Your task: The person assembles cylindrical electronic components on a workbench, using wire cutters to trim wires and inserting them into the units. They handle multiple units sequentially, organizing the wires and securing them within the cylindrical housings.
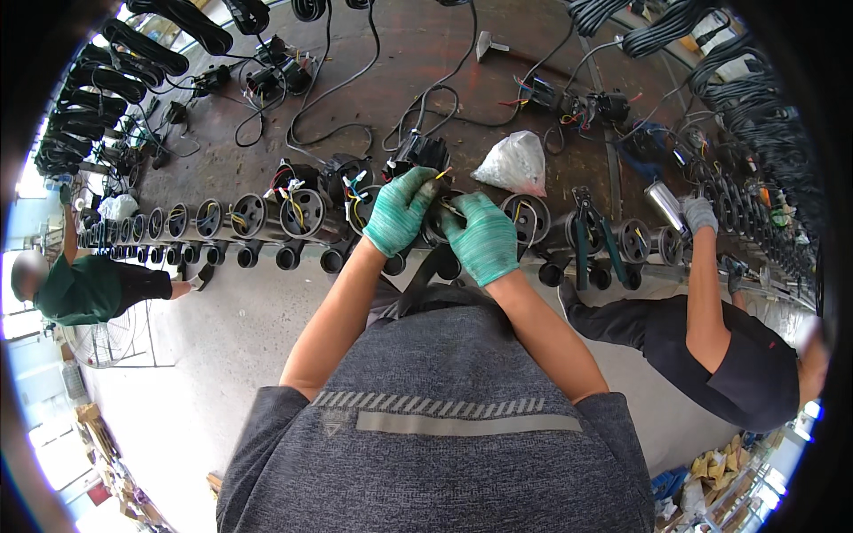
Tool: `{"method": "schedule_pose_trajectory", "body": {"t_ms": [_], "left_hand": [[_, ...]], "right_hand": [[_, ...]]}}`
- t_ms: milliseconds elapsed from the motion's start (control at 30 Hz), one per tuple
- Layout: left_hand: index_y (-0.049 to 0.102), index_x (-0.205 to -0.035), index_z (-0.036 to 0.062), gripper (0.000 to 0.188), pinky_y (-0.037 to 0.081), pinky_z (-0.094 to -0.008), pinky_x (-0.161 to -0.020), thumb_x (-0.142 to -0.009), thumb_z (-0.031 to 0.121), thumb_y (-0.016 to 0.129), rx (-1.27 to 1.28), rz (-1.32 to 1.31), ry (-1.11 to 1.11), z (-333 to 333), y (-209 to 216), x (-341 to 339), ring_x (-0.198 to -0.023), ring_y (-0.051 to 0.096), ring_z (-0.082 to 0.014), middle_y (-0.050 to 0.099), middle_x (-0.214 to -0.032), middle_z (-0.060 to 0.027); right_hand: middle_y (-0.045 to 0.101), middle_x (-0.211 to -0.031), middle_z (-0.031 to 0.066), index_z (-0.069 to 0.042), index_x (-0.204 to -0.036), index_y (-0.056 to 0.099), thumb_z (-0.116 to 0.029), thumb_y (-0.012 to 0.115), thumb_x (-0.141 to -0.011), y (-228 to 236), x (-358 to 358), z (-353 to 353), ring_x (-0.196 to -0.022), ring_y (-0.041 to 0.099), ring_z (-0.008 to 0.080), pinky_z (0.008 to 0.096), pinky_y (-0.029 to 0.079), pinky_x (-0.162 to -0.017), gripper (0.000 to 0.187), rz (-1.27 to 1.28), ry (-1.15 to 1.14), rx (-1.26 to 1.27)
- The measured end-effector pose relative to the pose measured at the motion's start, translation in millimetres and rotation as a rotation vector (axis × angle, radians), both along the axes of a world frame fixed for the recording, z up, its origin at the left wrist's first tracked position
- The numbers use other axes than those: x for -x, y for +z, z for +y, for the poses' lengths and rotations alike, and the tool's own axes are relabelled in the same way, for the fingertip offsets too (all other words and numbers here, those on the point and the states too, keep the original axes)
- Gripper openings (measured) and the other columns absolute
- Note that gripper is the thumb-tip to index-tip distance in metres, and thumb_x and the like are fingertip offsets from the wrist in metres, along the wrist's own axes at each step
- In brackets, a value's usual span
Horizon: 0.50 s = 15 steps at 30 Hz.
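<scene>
Both hands wear green knitted gloves and meet at the bench edge over a round dark metal housing (434,226). The fingers of my left hand (399,213) are pinched together, and a yellow wire (444,173) sticks out at their tips. Close beside it, my right hand (482,238) has its fingers curled at the housing's mouth; what they grip is hidden. Just beyond my left hand lies a black switch box (419,151) with a black cord running away from it. A similar housing with wires (525,218) stands to the right of my right hand.
Along the bench edge runs a row of housings (303,213). Green-handled pliers (593,238) lean over the edge; a clear plastic bag (513,164) and a hammer (524,59) lie beyond. A co-worker at right holds a silver cylinder (665,204); another person (84,289) stands far left.
</scene>
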<state>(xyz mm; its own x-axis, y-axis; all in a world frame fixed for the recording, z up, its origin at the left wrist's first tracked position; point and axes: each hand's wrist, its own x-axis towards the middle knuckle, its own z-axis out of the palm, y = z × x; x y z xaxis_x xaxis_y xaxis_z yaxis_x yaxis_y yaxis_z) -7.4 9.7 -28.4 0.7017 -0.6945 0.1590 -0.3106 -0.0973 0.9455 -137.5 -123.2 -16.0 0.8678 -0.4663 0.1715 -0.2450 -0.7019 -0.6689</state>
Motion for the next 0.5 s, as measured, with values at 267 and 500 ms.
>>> {"method": "schedule_pose_trajectory", "body": {"t_ms": [267, 500], "left_hand": [[0.070, -0.126, 0.0010, 0.021, 0.056, -0.0314, -0.087, -0.110, 0.013, 0.063, -0.052, -0.105, 0.019, -0.3, -4.5, -0.2, -0.095, 0.071, -0.0149, 0.077, -0.104, -0.0093], [0.070, -0.125, 0.0004, 0.021, 0.057, -0.0323, -0.085, -0.110, 0.012, 0.062, -0.037, -0.171, 0.029, 1.2, -10.2, -2.2, -0.092, 0.071, -0.0166, 0.077, -0.101, -0.0097]], "right_hand": [[0.076, -0.105, 0.0258, -0.001, -0.113, 0.075, -0.017, 0.071, -0.100, -6.8, 0.2, -18.2, -0.093, 0.074, 0.0445, 0.0473, 0.059, -0.081, 0.021, -0.074, -0.044, -0.254], [0.078, -0.106, 0.0224, -0.001, -0.119, 0.076, -0.015, 0.071, -0.100, -4.7, -8.5, -26.3, -0.091, 0.076, 0.0355, 0.0414, 0.059, -0.084, 0.024, -0.084, -0.007, -0.443]]}}
